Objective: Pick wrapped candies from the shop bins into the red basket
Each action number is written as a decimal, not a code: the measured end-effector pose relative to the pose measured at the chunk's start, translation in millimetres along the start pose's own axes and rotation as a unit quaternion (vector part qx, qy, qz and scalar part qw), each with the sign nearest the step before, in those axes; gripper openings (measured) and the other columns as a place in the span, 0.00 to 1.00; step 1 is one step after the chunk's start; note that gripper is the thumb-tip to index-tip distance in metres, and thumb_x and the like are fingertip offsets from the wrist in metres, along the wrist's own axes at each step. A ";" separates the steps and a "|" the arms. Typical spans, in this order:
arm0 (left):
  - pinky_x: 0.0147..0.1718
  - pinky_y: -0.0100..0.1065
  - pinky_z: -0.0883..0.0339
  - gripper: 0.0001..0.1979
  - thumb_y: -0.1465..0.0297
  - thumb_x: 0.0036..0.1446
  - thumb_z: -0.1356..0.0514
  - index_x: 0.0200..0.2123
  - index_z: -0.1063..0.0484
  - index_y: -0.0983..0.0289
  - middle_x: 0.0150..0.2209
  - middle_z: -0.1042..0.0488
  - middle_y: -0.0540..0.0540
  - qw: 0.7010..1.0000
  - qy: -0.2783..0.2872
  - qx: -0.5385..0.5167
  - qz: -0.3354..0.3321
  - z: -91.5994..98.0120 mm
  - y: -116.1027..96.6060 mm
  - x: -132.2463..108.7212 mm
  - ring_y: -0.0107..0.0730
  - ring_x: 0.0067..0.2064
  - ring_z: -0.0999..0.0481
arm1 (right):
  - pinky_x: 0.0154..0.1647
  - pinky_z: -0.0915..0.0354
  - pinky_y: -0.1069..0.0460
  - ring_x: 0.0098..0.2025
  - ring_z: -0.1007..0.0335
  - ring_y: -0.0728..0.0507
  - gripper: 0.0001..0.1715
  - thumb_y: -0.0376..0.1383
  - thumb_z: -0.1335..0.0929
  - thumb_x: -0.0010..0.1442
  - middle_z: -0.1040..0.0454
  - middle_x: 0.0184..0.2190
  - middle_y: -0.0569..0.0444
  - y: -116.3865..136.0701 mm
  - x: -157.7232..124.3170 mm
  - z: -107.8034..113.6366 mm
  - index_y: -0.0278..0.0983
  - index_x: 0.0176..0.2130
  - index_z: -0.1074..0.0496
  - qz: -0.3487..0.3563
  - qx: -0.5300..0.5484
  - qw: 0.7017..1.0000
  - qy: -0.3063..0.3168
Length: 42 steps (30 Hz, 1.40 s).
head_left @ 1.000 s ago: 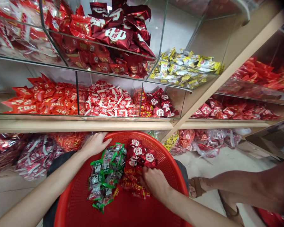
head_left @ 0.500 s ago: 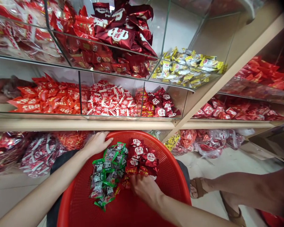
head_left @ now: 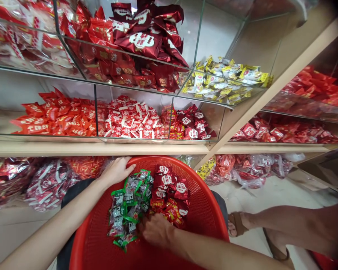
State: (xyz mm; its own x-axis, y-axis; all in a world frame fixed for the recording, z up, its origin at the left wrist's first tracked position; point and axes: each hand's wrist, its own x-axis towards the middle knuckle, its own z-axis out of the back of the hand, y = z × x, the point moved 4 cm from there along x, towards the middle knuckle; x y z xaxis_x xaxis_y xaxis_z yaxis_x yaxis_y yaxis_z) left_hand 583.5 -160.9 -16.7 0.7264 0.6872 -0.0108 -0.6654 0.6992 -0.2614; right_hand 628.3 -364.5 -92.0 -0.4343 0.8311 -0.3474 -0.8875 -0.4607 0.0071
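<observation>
Holding red basket [head_left: 78,240] in left grip [head_left: 118,170], with right grip [head_left: 157,228] curled by green candy packets [head_left: 118,217]; can't tell if holding any.

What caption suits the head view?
Left hand on red basket rim, right hand inside, beside green packets and red packets.

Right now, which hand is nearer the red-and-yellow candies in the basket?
Right hand: it is beside the red-and-yellow candies; the left hand is at the far rim of the basket.
</observation>
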 end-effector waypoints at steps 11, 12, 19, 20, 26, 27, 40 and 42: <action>0.37 0.36 0.35 0.21 0.57 0.58 0.56 0.46 0.35 0.62 0.40 0.25 0.59 1.000 0.001 0.019 -0.004 -1.0 0.5 -0.2 0.42 0.41 0.25 | 0.22 0.36 0.51 0.28 0.29 0.42 0.10 0.38 0.32 0.52 0.27 0.29 0.48 -26.5 -41.7 28.7 0.33 0.32 0.30 -0.110 0.016 0.993 -0.033; 0.36 0.36 0.35 0.21 0.57 0.58 0.56 0.46 0.35 0.61 0.40 0.25 0.59 1.000 -0.001 0.019 -0.006 -1.1 0.5 -0.1 0.42 0.41 0.26 | 0.22 0.36 0.50 0.28 0.29 0.41 0.09 0.37 0.33 0.53 0.27 0.29 0.47 -35.5 -43.9 31.9 0.32 0.33 0.30 -0.147 0.012 0.988 -0.040; 0.37 0.38 0.35 0.22 0.57 0.57 0.57 0.46 0.35 0.63 0.40 0.25 0.61 1.000 -0.001 0.018 0.008 -1.7 3.3 -2.6 0.45 0.43 0.26 | 0.23 0.37 0.50 0.29 0.28 0.40 0.17 0.44 0.35 0.56 0.27 0.31 0.45 -68.0 -56.6 53.4 0.32 0.37 0.31 -0.234 0.017 0.970 -0.057; 0.38 0.38 0.36 0.23 0.57 0.58 0.57 0.47 0.35 0.63 0.41 0.26 0.61 1.000 -0.005 0.015 0.009 -1.9 4.1 -3.4 0.45 0.44 0.26 | 0.24 0.37 0.51 0.29 0.28 0.40 0.17 0.45 0.36 0.57 0.27 0.30 0.46 -72.4 -60.0 64.1 0.33 0.37 0.32 -0.231 0.018 0.970 -0.075; 0.43 0.37 0.37 0.23 0.57 0.58 0.56 0.50 0.36 0.62 0.44 0.27 0.60 1.000 -0.014 -0.002 0.014 -4.8 9.0 -3.4 0.43 0.47 0.28 | 0.28 0.42 0.54 0.31 0.29 0.46 0.16 0.41 0.45 0.64 0.27 0.32 0.50 -143.8 -82.1 165.2 0.36 0.36 0.34 -0.297 0.011 0.921 -0.250; 0.43 0.37 0.38 0.23 0.57 0.57 0.56 0.50 0.36 0.62 0.44 0.27 0.60 1.000 -0.013 -0.004 0.019 -5.2 9.6 -2.7 0.43 0.47 0.28 | 0.29 0.42 0.54 0.32 0.30 0.46 0.14 0.39 0.44 0.63 0.28 0.33 0.50 -160.1 -84.0 181.2 0.36 0.37 0.34 -0.310 0.004 0.910 -0.274; 0.43 0.38 0.37 0.24 0.58 0.58 0.57 0.50 0.37 0.65 0.44 0.27 0.62 1.000 0.000 -0.004 0.017 -6.5 7.3 1.2 0.44 0.47 0.28 | 0.29 0.42 0.58 0.34 0.31 0.48 0.15 0.32 0.30 0.47 0.25 0.34 0.55 -261.4 -18.3 221.7 0.36 0.38 0.27 -0.240 0.097 0.961 -0.101; 0.44 0.38 0.37 0.23 0.58 0.57 0.56 0.50 0.37 0.64 0.44 0.27 0.61 1.000 0.001 -0.005 0.021 -6.9 8.1 1.1 0.43 0.48 0.29 | 0.28 0.42 0.58 0.33 0.31 0.47 0.14 0.29 0.30 0.45 0.25 0.34 0.53 -259.7 -11.6 217.1 0.36 0.36 0.26 -0.242 0.095 0.962 -0.089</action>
State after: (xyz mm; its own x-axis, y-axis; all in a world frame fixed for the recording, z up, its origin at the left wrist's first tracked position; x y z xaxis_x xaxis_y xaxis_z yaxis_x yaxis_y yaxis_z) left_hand 580.1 -155.9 -25.5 0.6975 0.7162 -0.0235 -0.6940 0.6670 -0.2710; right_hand 830.4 -186.8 113.7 0.0312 0.9817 -0.1880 -0.9971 0.0435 0.0619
